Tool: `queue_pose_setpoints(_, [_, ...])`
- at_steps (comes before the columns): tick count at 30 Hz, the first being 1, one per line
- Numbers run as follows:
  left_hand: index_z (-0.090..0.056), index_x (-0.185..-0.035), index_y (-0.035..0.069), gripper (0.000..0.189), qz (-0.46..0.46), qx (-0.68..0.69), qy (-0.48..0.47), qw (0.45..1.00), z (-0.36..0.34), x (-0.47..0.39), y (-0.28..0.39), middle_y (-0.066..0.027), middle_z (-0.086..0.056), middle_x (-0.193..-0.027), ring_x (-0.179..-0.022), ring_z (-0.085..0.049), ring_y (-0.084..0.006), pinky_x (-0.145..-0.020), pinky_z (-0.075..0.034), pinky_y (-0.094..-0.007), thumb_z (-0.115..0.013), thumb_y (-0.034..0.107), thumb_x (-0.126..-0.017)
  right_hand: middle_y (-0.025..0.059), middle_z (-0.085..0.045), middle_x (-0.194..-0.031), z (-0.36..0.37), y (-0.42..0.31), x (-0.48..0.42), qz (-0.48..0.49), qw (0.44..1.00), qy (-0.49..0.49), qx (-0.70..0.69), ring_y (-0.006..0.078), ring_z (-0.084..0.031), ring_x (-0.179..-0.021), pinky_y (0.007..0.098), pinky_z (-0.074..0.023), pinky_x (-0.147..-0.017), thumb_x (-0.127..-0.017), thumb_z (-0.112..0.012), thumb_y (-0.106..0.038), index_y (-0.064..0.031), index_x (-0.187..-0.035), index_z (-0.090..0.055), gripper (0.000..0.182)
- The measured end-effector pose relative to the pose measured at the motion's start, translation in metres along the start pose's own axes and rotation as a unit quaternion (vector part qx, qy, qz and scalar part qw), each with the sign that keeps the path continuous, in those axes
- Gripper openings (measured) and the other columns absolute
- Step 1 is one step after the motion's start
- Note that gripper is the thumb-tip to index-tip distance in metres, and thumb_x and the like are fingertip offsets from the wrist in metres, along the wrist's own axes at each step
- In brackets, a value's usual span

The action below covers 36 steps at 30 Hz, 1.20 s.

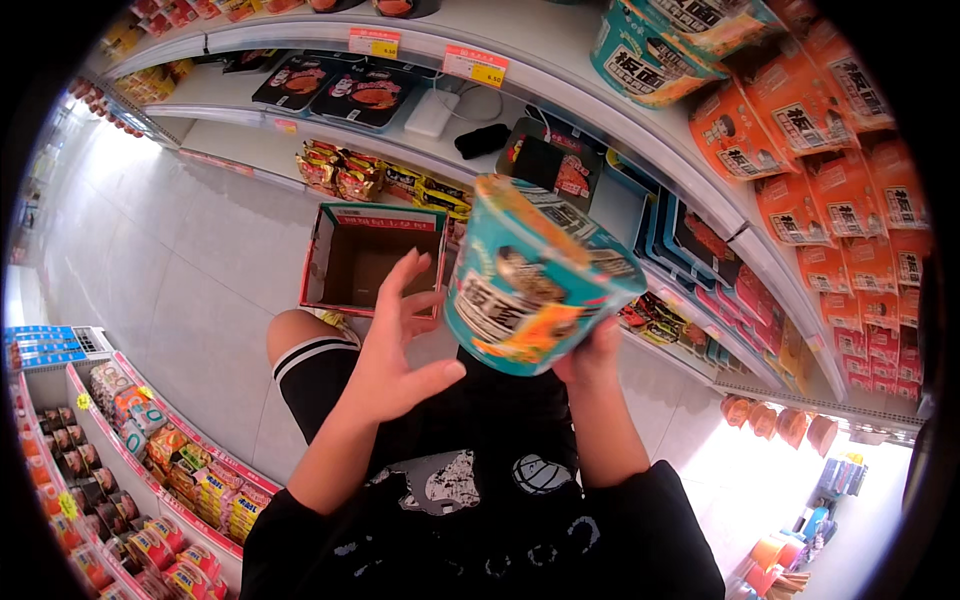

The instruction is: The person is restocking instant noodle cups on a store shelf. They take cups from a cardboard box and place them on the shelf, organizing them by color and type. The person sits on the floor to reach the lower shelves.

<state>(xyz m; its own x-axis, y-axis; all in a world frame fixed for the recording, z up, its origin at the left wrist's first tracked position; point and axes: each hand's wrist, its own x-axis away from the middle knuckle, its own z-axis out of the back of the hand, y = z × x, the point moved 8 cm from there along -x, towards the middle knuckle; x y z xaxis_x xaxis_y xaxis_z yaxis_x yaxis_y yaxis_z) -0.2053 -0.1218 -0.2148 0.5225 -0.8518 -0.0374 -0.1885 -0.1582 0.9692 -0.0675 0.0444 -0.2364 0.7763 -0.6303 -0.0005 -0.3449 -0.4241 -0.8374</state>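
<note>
A teal instant noodle tub point(517, 285) is held up in front of me, tilted, with an orange patch and a food picture on its side. My right hand point(592, 349) grips it from the lower right; some of those fingers are hidden behind the tub. To the tub's left, my left hand point(397, 345) is apart from it, fingers spread and holding nothing. Beyond that hand, a cardboard box point(375, 259) with red edges stands with its top uncovered, and its brown inside shows.
On the shelf ahead lie black-lidded trays point(364, 94), a white power bank point(431, 112) with a cable, and a dark phone-like object point(536, 161). Orange noodle tubs point(802, 127) fill the right shelf near other teal tubs point(652, 64). Another stocked shelf point(180, 465) stands lower left.
</note>
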Motion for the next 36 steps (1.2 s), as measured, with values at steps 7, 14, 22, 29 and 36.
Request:
queue_pose_setpoints(7, [-0.008, -0.161, 0.006, 0.121, 0.029, 0.188, -0.039, 0.981, -0.037, -0.019, -0.001, -0.0138, -0.031, -0.158, -0.146, -0.035, -0.0261, -0.119, -0.030, -0.0444, -0.089, 0.010, -0.070, 0.0102, -0.052, -0.148, -0.017, 0.007, -0.005, -0.021, 0.991, 0.007, -0.130, 0.0281, -0.052, -0.135, 0.0473, -0.0420, -0.114, -0.081, -0.072, -0.069, -0.0077, -0.148, -0.044, 0.095])
queue_pose_setpoints(14, [-0.014, -0.157, -0.002, 0.113, 0.012, 0.222, 0.008, 0.975, -0.030, -0.011, -0.008, -0.0158, -0.035, -0.153, -0.142, -0.039, -0.0252, -0.117, -0.032, -0.0412, -0.087, 0.027, -0.077, 0.0098, -0.052, -0.147, -0.017, 0.001, -0.010, -0.022, 0.998, -0.039, -0.048, 0.0252, -0.052, -0.134, 0.0447, -0.0408, -0.114, -0.076, -0.082, -0.061, -0.0056, -0.150, -0.039, 0.102])
queue_pose_setpoints(22, [-0.015, -0.155, -0.003, 0.124, -0.150, -0.005, 0.091, 0.985, -0.020, -0.010, 0.024, -0.0178, -0.035, -0.149, -0.138, -0.042, -0.0280, -0.113, -0.038, -0.0418, -0.094, 0.038, -0.068, 0.0187, -0.035, -0.158, -0.054, -0.081, 0.007, 0.232, 0.923, -0.009, 0.309, 0.0335, -0.036, -0.146, 0.0505, -0.0346, -0.114, -0.076, -0.084, -0.028, -0.0100, -0.159, -0.028, 0.103])
queue_pose_setpoints(29, [-0.008, -0.160, 0.003, 0.139, -0.275, -0.155, 0.006, 0.949, -0.043, -0.020, 0.047, -0.0272, -0.018, -0.162, -0.149, -0.028, -0.0409, -0.120, -0.026, -0.0511, -0.097, 0.040, -0.061, 0.0255, -0.035, -0.152, -0.071, -0.128, 0.025, 0.351, 0.869, 0.036, 0.347, 0.0370, -0.044, -0.139, 0.0460, -0.0399, -0.112, -0.062, -0.097, -0.030, -0.0077, -0.132, -0.050, 0.087])
queue_pose_setpoints(36, [-0.015, -0.160, 0.005, 0.113, -0.183, -0.121, 0.008, 0.976, -0.001, -0.029, 0.007, -0.0202, -0.027, -0.162, -0.132, -0.051, -0.0334, -0.103, -0.045, -0.0478, -0.086, 0.035, -0.078, 0.0233, -0.038, -0.150, -0.104, -0.231, 0.006, 0.517, 0.728, 0.014, 0.450, 0.0378, -0.041, -0.140, 0.0474, -0.0367, -0.114, -0.061, -0.097, -0.029, -0.0088, -0.133, -0.050, 0.089])
